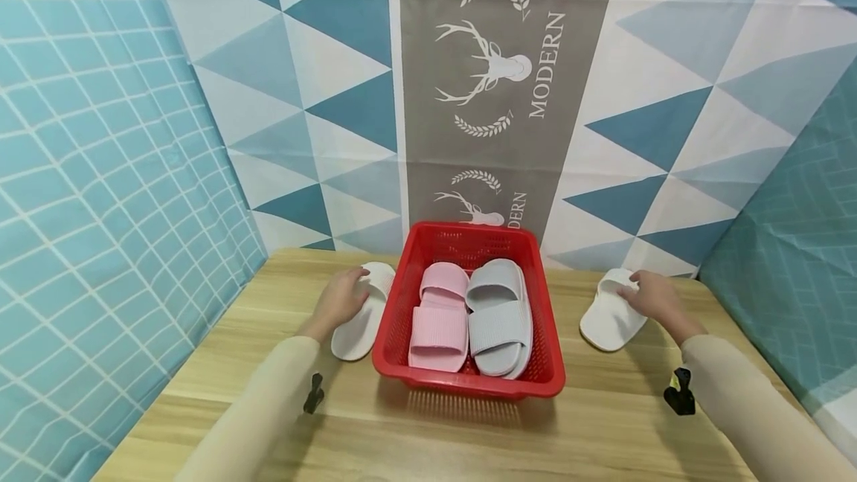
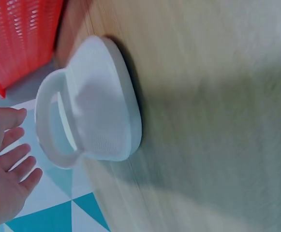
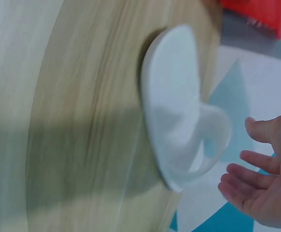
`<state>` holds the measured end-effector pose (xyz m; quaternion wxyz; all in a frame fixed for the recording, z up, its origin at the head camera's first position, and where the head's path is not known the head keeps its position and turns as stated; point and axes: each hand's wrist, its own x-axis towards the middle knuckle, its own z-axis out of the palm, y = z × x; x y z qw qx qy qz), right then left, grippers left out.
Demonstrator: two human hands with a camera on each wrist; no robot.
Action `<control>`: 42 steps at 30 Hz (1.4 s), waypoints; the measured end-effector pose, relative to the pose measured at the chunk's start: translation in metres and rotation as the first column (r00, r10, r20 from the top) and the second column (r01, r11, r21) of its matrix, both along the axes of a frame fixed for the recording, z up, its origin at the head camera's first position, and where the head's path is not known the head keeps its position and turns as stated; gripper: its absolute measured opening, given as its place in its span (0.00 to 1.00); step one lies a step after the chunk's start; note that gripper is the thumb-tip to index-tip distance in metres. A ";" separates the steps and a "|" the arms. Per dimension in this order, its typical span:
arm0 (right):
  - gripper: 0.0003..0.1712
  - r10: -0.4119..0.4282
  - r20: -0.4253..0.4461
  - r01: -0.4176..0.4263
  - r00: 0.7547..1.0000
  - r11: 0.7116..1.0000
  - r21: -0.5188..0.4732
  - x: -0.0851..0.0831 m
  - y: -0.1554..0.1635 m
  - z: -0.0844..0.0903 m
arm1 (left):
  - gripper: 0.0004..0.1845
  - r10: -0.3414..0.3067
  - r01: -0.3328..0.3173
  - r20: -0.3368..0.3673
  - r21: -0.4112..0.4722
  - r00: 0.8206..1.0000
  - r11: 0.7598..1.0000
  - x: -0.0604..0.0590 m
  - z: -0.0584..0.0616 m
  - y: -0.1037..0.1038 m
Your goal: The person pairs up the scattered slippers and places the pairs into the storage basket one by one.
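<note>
A white slide slipper (image 1: 357, 329) lies on the table left of the red basket, and my left hand (image 1: 344, 297) hovers by its strap. In the left wrist view a gap shows between those loosely bent fingers (image 2: 15, 155) and the slipper strap (image 2: 44, 113). Right of the basket rests a second white slipper (image 1: 609, 318). Over its strap end is my right hand (image 1: 655, 296); in the right wrist view its relaxed fingers (image 3: 249, 176) stay apart from the strap (image 3: 222, 125). Neither hand holds anything.
The red basket (image 1: 469, 385) stands mid-table with pink slippers (image 1: 438, 329) and grey slippers (image 1: 498, 326) inside. Behind the wooden table (image 1: 321, 430) hangs a patterned curtain (image 1: 348, 58); a blue tiled-print sheet (image 1: 100, 192) covers the left side.
</note>
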<state>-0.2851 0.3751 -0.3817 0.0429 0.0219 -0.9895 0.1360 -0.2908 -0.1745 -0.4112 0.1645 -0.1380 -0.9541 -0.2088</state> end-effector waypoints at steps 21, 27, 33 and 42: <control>0.33 0.049 0.178 -0.066 0.983 0.994 0.090 -0.036 0.023 -0.022 | 0.16 0.009 0.011 0.173 -0.116 0.985 0.993 -0.009 0.004 -0.003; 0.27 0.103 0.138 -0.116 0.985 0.989 0.088 -0.037 0.018 -0.027 | 0.15 0.008 0.011 0.148 -0.124 0.989 0.992 0.000 0.004 -0.006; 0.28 0.134 0.116 -0.143 0.984 0.987 0.070 -0.030 0.018 -0.033 | 0.14 0.015 0.001 0.104 -0.158 0.994 0.987 0.008 0.003 -0.003; 0.23 0.205 0.016 -0.206 0.979 0.975 0.078 -0.016 0.013 -0.037 | 0.16 0.035 -0.015 0.108 -0.186 0.994 0.982 0.013 0.003 -0.003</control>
